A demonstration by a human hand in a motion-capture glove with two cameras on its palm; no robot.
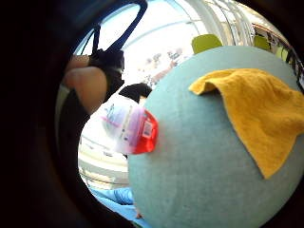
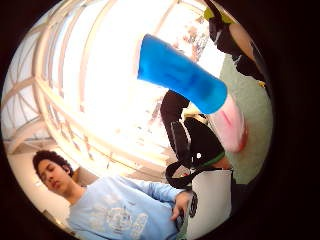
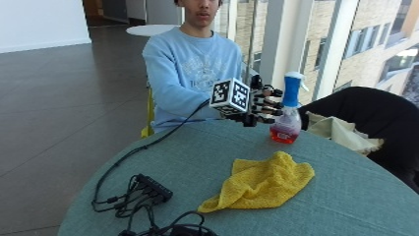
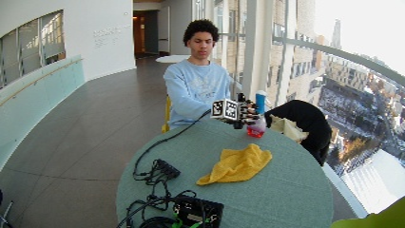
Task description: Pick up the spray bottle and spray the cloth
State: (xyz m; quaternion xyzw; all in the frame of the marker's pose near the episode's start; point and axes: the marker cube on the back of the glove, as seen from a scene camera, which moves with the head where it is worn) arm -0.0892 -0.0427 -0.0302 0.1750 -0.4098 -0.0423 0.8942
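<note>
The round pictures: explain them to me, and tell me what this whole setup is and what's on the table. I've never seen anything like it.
No robot here: a person sits at a round table wearing a black glove on the right hand. The two round pictures come from small cameras on that hand's palm, one at the little finger side, one at the thumb side, looking out at whatever the palm faces. The other two pictures are taken from across the table, one of them wider.

On the table lie a yellow cloth, crumpled, and a spray bottle with a blue top and reddish liquid at its base. The bottle stands upright beyond the cloth. The gloved hand is right beside the bottle, at its neck, fingers straight, apparently not gripping it yet. Both palm views show the bottle close by.
</note>
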